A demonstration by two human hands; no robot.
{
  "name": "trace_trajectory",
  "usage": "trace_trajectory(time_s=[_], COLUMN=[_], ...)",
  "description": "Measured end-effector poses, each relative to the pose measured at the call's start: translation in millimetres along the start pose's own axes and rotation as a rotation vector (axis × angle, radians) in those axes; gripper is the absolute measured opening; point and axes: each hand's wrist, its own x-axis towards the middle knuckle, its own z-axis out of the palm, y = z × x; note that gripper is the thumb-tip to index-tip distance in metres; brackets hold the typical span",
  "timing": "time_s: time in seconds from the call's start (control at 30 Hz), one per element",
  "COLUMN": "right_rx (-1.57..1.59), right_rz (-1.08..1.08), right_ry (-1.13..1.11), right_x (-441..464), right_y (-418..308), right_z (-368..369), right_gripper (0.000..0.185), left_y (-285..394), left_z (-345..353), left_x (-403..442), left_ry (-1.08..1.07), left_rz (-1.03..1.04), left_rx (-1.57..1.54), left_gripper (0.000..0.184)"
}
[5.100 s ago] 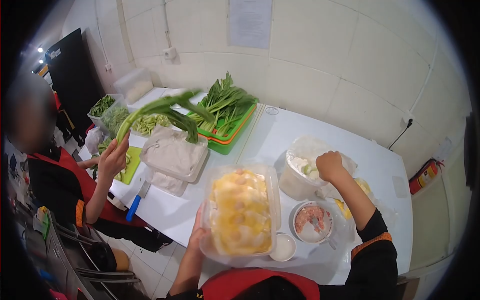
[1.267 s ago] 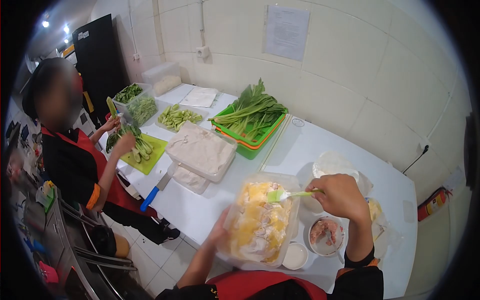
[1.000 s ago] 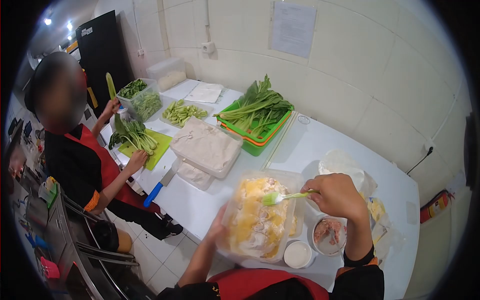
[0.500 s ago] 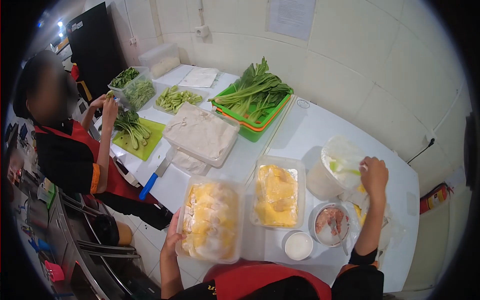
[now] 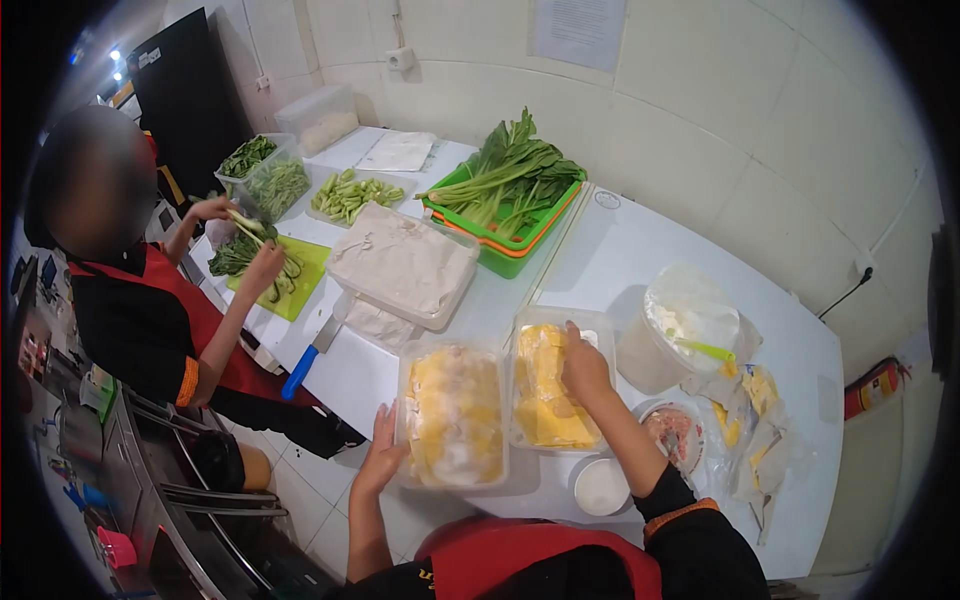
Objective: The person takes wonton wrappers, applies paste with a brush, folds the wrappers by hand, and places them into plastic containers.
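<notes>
My left hand (image 5: pixel 380 455) is at the left side of a clear container (image 5: pixel 455 415) of floured yellow pieces, fingers and thumb apart, near the table's front edge. My right hand (image 5: pixel 586 368) reaches into a second clear container and rests on a stack of yellow sheets (image 5: pixel 543 385), its fingers apart; its underside is hidden. The green-handled brush (image 5: pixel 706 350) lies in the tub (image 5: pixel 645 350) of white powder. My right forearm partly covers the bowl of pink minced filling (image 5: pixel 677 432). A small white bowl (image 5: pixel 602 487) stands in front.
At the left, a co-worker holds a green stalk over a green cutting board (image 5: pixel 302 277). A blue-handled knife (image 5: pixel 311 358) lies near the table edge, beside a cloth-covered container (image 5: pixel 405 262). Leafy greens fill a green basket (image 5: pixel 507 262). Plastic bags (image 5: pixel 765 450) lie at the right.
The container of floured pieces has moved right, beside the sheets, and my left hand has loosened from it. My right hand has let go of the brush in the tub and moved left onto the sheets.
</notes>
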Motion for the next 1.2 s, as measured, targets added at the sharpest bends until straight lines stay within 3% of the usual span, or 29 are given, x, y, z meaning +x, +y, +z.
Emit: trace_trajectory(time_s=[0.07, 0.27, 0.37, 0.47, 0.53, 0.57, 0.6, 0.7, 0.73, 0.83, 0.87, 0.9, 0.97, 1.03, 1.1, 1.2], right_rx=[-0.023, 0.067, -0.053, 0.249, 0.430, 0.537, 0.647, 0.802, 0.718, 0.504, 0.454, 0.402, 0.358, 0.071, -0.068, -0.102], right_rz=[-0.023, -0.071, -0.154, -0.348, -0.533, -0.517, -0.492, -0.445, -0.428, -0.367, -0.338, -0.308, -0.284, -0.033, -0.062, 0.014], right_ry=[0.062, 0.082, 0.145, 0.245, 0.185, 0.071, -0.038, -0.082, 0.000, 0.220, 0.291, 0.359, 0.266, -0.403, -0.637, -0.699], right_x=[-2.5, 12.6, 6.7, -16.0, -36.6, -48.3, -60.6, -88.5, -95.0, -117.8, -125.2, -133.6, -154.0, -177.3, -201.4, -224.0], right_y=[1.7, 6.9, -0.5, -30.6, -53.8, -68.0, -78.9, -91.2, -88.9, -76.4, -68.4, -58.2, -18.2, 2.7, 22.0, 34.3], right_z=[8.3, 12.9, -0.4, -35.3, -69.2, -95.5, -116.1, -130.4, -118.9, -86.1, -88.0, -90.4, -90.1, -126.6, -120.9, -82.4], right_gripper=[0.051, 0.045, 0.041, 0.040, 0.040, 0.039, 0.039, 0.037, 0.037, 0.037, 0.037, 0.036, 0.039, 0.047, 0.057, 0.063], left_y=[10.4, 32.1, 57.1, 65.4, 87.0, 94.9, 88.2, 106.7, 113.5, 104.2, 104.3, 108.2, 112.6, 106.0, 96.7, 87.0], left_z=[-3.9, -0.8, 10.5, 29.3, 45.4, 57.2, 66.3, 99.4, 112.1, 124.9, 125.0, 122.7, 114.2, 107.2, 106.9, 113.1], left_x=[-2.3, 1.5, 4.1, 8.8, 13.4, 14.9, 18.3, 5.6, 1.9, -8.5, -9.6, -10.8, -11.5, -9.9, -6.3, -3.3], left_ry=[-0.044, 0.248, 0.290, 0.180, 0.088, 0.025, -0.148, -0.545, -0.477, -0.479, -0.463, -0.504, -0.569, -0.480, -0.377, -0.207], left_rz=[-0.088, 0.134, 0.169, 0.305, 0.189, 0.120, 0.209, 0.161, 0.202, 0.037, -0.172, -0.190, -0.222, -0.246, -0.274, -0.276], left_rx=[-0.118, 0.144, -0.122, -0.401, -0.644, -0.765, -0.781, -1.379, -1.489, -1.604, -1.822, -1.645, -1.293, -1.176, -1.092, -0.961], left_gripper=[0.083, 0.077, 0.073, 0.070, 0.065, 0.062, 0.064, 0.075, 0.077, 0.076, 0.075, 0.073, 0.069, 0.064, 0.060, 0.054])
